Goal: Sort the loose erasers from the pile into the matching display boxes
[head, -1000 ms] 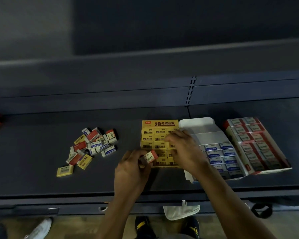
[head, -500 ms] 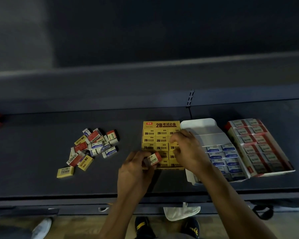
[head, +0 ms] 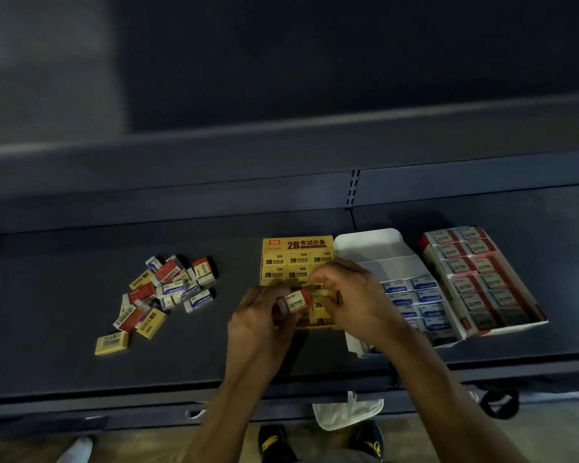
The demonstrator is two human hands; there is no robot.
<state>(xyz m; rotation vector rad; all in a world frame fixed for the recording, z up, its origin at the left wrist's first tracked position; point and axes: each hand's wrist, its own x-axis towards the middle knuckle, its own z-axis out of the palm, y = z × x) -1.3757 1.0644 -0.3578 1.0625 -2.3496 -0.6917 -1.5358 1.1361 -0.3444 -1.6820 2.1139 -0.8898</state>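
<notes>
My left hand (head: pixel 259 324) holds a red-and-white 2B eraser (head: pixel 295 300) over the near edge of the yellow display box (head: pixel 298 243). My right hand (head: pixel 355 302) hovers beside it, over the right side of the yellow box, fingers curled; blur hides whether they pinch anything. The loose pile of yellow, red and blue erasers (head: pixel 171 289) lies to the left on the shelf. A white box with blue erasers (head: pixel 368 243) and a red box (head: pixel 502 329) full of red erasers stand to the right.
One yellow eraser (head: pixel 111 342) lies apart, near-left of the pile. The dark shelf (head: pixel 47 312) has a back wall and a raised front lip. Below the edge hang a white bag (head: pixel 348 409) and a dark strap (head: pixel 498 404); my shoes show on the floor.
My right hand has lifted off the yellow box, its fingers curling toward the left hand. The red-and-white eraser in my left hand has turned and sits closer to the right hand.
</notes>
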